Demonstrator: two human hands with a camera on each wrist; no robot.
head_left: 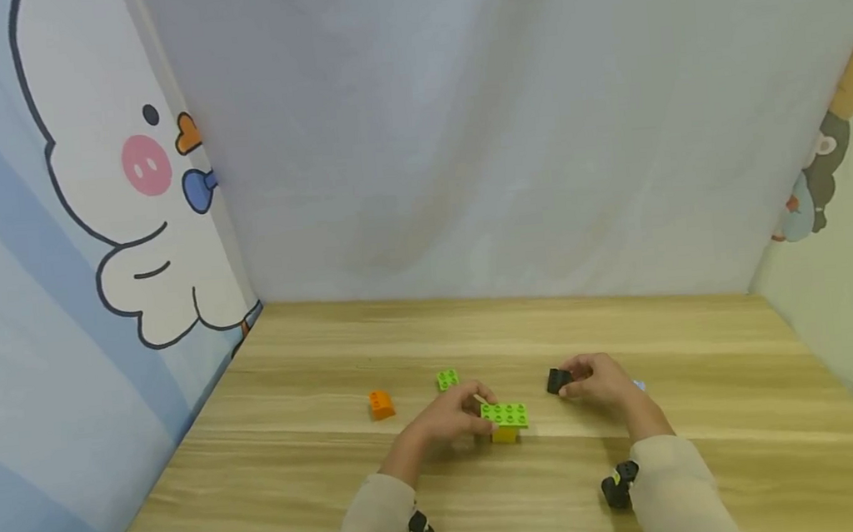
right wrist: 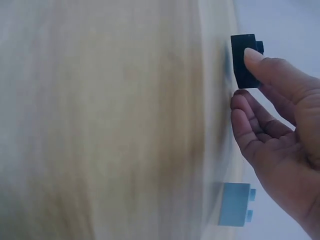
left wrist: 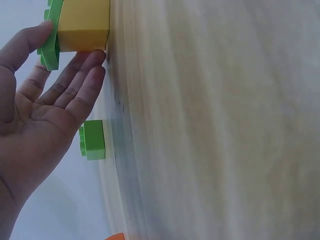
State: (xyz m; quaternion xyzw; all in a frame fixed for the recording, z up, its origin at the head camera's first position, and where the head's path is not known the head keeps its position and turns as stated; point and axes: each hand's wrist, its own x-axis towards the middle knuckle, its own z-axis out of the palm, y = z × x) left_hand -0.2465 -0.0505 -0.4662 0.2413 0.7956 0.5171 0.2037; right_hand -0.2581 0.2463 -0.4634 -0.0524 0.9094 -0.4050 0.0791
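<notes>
Sleeves sat nearest. Left hand (head_left: 449,419) lay with fingers straight against green plate (head_left: 505,414) stacked on yellow brick (head_left: 505,435), mid-bench (head_left: 714,477). Right hand (head_left: 599,379), grip pinching black brick (head_left: 558,380). Likely the stacking step; next move probably needs studs aligned. Farther: small green brick (head_left: 447,379), orange brick (head_left: 381,404).

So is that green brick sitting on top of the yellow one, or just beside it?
On top. The green brick covers the yellow brick, studs up; the left hand touches the stack.
</notes>
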